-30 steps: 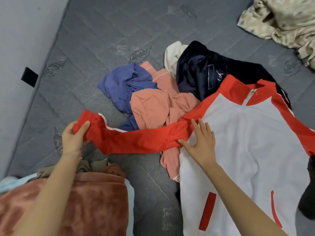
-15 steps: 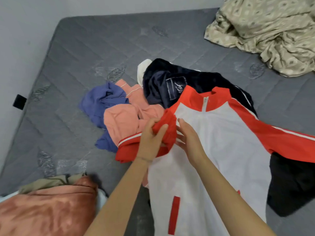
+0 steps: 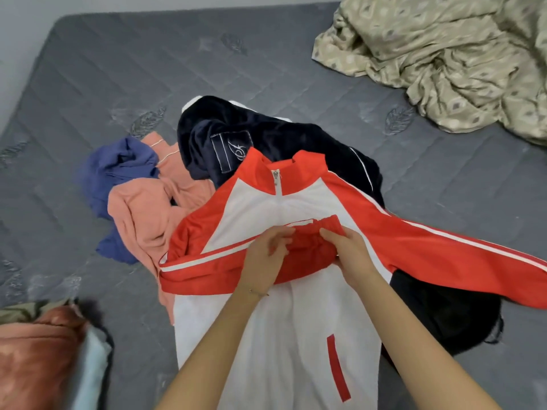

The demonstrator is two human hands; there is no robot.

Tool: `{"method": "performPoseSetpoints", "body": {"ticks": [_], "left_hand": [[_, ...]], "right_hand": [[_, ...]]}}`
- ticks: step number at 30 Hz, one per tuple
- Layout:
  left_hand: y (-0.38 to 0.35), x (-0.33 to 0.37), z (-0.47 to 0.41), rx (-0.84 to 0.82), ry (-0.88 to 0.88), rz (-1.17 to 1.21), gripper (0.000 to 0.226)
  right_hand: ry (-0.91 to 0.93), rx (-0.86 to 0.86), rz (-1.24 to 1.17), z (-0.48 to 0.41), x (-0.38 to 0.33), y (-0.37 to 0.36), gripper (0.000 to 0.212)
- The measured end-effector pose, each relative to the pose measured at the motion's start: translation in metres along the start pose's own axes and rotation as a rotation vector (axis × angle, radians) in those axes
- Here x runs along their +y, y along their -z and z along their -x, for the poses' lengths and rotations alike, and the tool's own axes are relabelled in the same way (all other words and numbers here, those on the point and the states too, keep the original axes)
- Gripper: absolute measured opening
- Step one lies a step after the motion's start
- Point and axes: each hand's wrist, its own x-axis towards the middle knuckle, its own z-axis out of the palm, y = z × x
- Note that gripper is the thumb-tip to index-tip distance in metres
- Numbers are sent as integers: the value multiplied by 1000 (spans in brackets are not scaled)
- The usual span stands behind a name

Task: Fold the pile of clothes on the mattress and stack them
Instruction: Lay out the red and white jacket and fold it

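A white jacket with red sleeves (image 3: 278, 335) lies front up on the grey mattress (image 3: 118, 84). Its left sleeve is folded across the chest. My left hand (image 3: 266, 258) and my right hand (image 3: 349, 255) both grip the bunched red cuff (image 3: 310, 244) of that sleeve at the middle of the chest. The other sleeve stretches out to the right edge. Behind the jacket lie a dark navy garment (image 3: 251, 140), a pink garment (image 3: 148, 208) and a blue garment (image 3: 115, 170), all crumpled.
A beige patterned sheet (image 3: 444, 54) is heaped at the back right. A stack of folded clothes (image 3: 44, 356), rust-coloured on top, sits at the front left. A black garment (image 3: 438, 315) lies under the jacket's right side.
The red sleeve was stretched out left; my left hand brought its cuff across onto the jacket's chest, and my right hand now grips the cuff too. The view has shifted toward the right.
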Motion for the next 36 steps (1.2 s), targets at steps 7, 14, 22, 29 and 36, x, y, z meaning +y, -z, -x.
{"method": "performPoseSetpoints", "body": {"ticks": [7,14,22,29,36], "left_hand": [[117,-82,-17,120,78,-762,43],[177,-83,-8,-128,-83,-889,49],[196,-47,-41,67,70,-322,23],[194,-31,-80,50,-10,-355,19],[189,-88,-92,164,-86,-865,31]], "right_hand": [[32,43,-78,-22,3,22,11],[142,279,-96,-36,17,50,7],[214,281,-1,-29,23,70,16],[205,319,-57,-29,28,75,7],[262,400,182,-45,40,77,18]]}}
